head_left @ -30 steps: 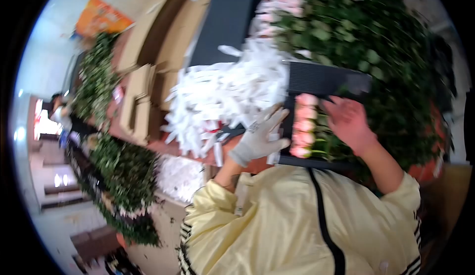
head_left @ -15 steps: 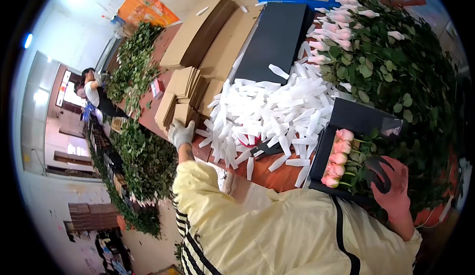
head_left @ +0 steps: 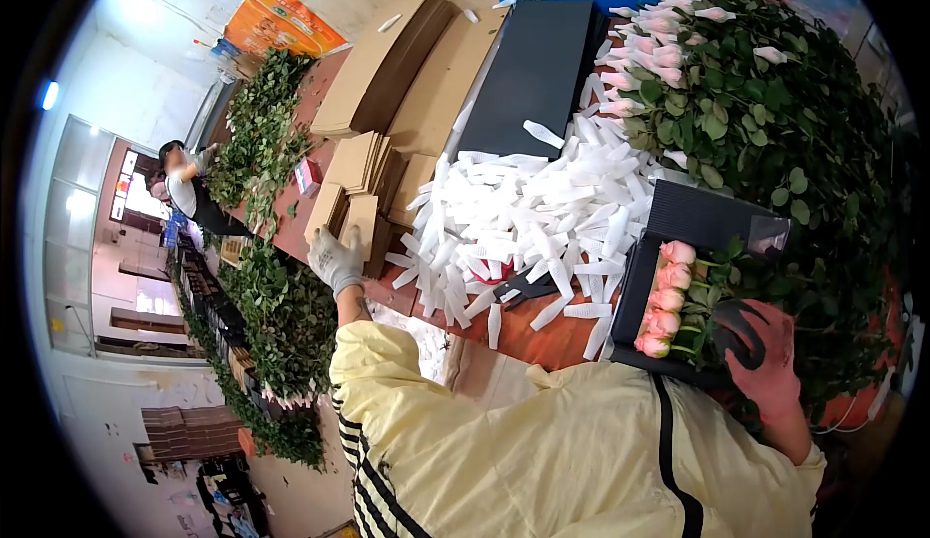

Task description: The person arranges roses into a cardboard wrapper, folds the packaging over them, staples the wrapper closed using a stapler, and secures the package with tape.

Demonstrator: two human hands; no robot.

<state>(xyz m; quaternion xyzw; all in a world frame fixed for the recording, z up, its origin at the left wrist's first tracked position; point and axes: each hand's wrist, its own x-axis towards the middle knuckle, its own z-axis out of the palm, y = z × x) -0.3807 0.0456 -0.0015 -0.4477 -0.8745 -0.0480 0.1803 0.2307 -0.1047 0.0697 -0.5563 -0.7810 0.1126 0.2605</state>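
Note:
My left hand (head_left: 336,260), in a pale glove, grips the near end of a small cardboard piece (head_left: 362,216) beside a stack of similar folded pieces (head_left: 356,162). My right hand (head_left: 762,356), in a pink glove, is curled around something black and curved that I cannot make out. It sits right of an open black box (head_left: 632,291). Several pink roses (head_left: 666,300) lie in a column inside the box, their stems and leaves pointing toward my right hand.
White mesh sleeves (head_left: 538,211) are heaped mid-table, with a black tool (head_left: 528,286) among them. Behind are a long black box (head_left: 531,78) and long cardboard sheets (head_left: 383,63). Leafy roses (head_left: 765,122) fill the right. Another person (head_left: 189,184) stands at far left.
My left hand has moved from beside the roses to the cardboard stack at left and closed on a piece. My right hand has drawn back to the right and curled. The view has shifted.

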